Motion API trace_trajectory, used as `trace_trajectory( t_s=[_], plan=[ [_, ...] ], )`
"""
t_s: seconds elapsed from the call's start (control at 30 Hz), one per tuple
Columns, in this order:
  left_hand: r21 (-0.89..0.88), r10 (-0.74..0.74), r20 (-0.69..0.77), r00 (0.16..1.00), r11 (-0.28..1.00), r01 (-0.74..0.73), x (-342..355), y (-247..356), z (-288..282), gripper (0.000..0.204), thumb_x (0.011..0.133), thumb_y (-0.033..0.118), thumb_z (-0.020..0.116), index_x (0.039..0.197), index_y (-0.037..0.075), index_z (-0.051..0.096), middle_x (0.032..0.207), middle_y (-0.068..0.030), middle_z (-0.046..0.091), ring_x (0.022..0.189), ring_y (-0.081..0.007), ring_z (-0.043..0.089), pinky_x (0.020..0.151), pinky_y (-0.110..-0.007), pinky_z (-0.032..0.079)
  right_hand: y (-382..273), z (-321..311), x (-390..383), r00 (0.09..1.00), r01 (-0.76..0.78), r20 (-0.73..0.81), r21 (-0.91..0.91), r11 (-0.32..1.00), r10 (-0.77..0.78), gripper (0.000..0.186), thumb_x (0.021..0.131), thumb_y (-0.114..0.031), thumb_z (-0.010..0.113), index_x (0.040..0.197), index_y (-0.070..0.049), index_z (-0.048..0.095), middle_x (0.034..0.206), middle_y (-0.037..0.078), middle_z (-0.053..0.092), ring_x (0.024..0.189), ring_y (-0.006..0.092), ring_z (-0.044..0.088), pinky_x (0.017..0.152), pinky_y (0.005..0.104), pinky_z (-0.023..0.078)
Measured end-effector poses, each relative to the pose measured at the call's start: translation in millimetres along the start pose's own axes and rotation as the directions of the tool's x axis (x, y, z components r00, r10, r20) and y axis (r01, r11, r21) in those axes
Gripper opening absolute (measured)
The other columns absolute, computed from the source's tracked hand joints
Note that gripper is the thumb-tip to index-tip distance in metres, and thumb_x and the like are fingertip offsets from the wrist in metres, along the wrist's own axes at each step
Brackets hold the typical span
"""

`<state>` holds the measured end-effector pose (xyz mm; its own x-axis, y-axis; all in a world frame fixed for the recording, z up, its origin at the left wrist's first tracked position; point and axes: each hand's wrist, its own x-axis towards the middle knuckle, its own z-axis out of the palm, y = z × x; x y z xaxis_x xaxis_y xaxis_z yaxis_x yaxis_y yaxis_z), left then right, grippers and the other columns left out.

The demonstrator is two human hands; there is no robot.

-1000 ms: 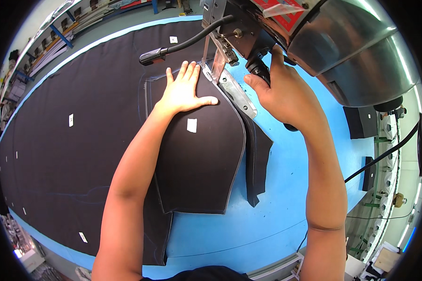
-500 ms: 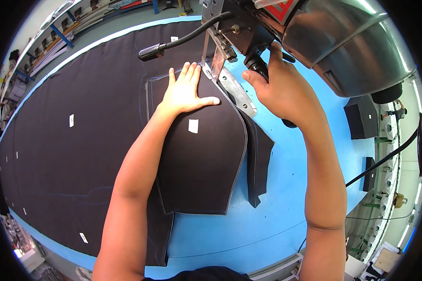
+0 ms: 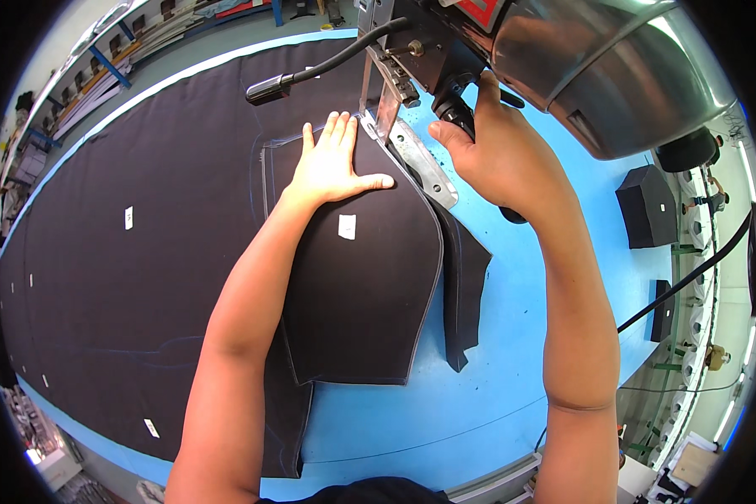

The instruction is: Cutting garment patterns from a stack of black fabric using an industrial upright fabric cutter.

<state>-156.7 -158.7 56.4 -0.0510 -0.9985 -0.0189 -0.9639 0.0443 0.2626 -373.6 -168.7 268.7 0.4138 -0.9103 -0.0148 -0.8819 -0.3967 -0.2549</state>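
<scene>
My left hand (image 3: 334, 164) lies flat, fingers spread, on a black cut fabric panel (image 3: 361, 294) with chalk-marked edges. A small white label (image 3: 347, 227) sits on that panel below my thumb. My right hand (image 3: 512, 155) is wrapped round the black handle (image 3: 456, 113) of a fabric cutting machine (image 3: 596, 80) with a large metal motor housing. Its metal base plate (image 3: 424, 168) rests on the table along the panel's upper right edge, close to my left fingertips. A narrow black offcut (image 3: 462, 294) lies right of the panel.
The larger black fabric lay (image 3: 126, 286) covers the left of the blue table (image 3: 512, 353). Black stacked pieces (image 3: 647, 208) stand at the right edge, near a hanging black cable (image 3: 689, 281). A flexible lamp (image 3: 270, 90) juts left from the machine. Other people are far off at right.
The cutting machine and my right hand have shifted slightly to the left and toward the far side. My left hand and the panel stay in place.
</scene>
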Motion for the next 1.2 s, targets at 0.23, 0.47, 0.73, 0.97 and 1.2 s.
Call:
trace_trajectory(
  t_s=[0.23,0.47,0.73,0.97,1.2],
  plan=[
    [0.004,0.006,-0.012,1.0,1.0,-0.006,-1,1,0,0.146,0.067,0.099,0.054,0.163,-0.005,0.02,0.172,-0.0217,0.02,0.162,-0.031,0.01,0.127,-0.06,0.0,-2,2,4,1.0,0.007,-0.017,0.004,1.0,-0.007,0.077,0.097,-0.041,0.065,0.145,0.012,0.035,0.089,0.027,0.072,0.086,0.042,0.074,0.076,0.0463,0.057],
    [-0.025,0.015,-0.037,0.999,1.0,-0.016,-1,0,0,0.145,0.067,0.099,0.056,0.162,-0.007,0.023,0.171,-0.0227,0.021,0.162,-0.0319,0.011,0.127,-0.061,0.002,-7,-1,4,0.999,-0.044,0.006,0.021,0.999,0.044,0.053,0.098,-0.038,0.065,0.113,0.013,0.066,0.109,0.033,0.07,0.104,0.0444,0.07,0.09,0.0488,0.056],
    [-0.025,0.019,-0.047,0.999,0.999,-0.02,-1,0,2,0.144,0.067,0.097,0.058,0.161,-0.007,0.024,0.171,-0.0232,0.022,0.161,-0.0325,0.012,0.127,-0.062,0.002,-10,0,7,0.999,-0.011,-0.03,0.037,0.999,0.012,0.051,0.097,-0.036,0.066,0.112,0.013,0.066,0.101,0.033,0.071,0.099,0.0455,0.071,0.089,0.0496,0.057],
    [-0.022,0.021,-0.052,0.998,1.0,-0.022,-1,0,1,0.144,0.068,0.097,0.057,0.162,-0.006,0.023,0.171,-0.023,0.022,0.162,-0.032,0.013,0.127,-0.061,0.002,-12,3,9,0.998,-0.013,-0.063,0.038,0.999,0.015,0.048,0.096,-0.035,0.067,0.109,0.012,0.067,0.101,0.034,0.071,0.1,0.0453,0.071,0.088,0.0497,0.057],
    [-0.004,0.016,-0.03,0.999,1.0,-0.016,-1,2,0,0.145,0.068,0.097,0.058,0.162,-0.006,0.021,0.171,-0.0228,0.022,0.162,-0.0314,0.011,0.127,-0.061,0.001,-10,6,12,0.999,0.006,-0.054,0.026,1.0,-0.005,0.057,0.097,-0.036,0.066,0.118,0.015,0.055,0.096,0.033,0.071,0.095,0.0456,0.072,0.085,0.0495,0.057]
  ],
)
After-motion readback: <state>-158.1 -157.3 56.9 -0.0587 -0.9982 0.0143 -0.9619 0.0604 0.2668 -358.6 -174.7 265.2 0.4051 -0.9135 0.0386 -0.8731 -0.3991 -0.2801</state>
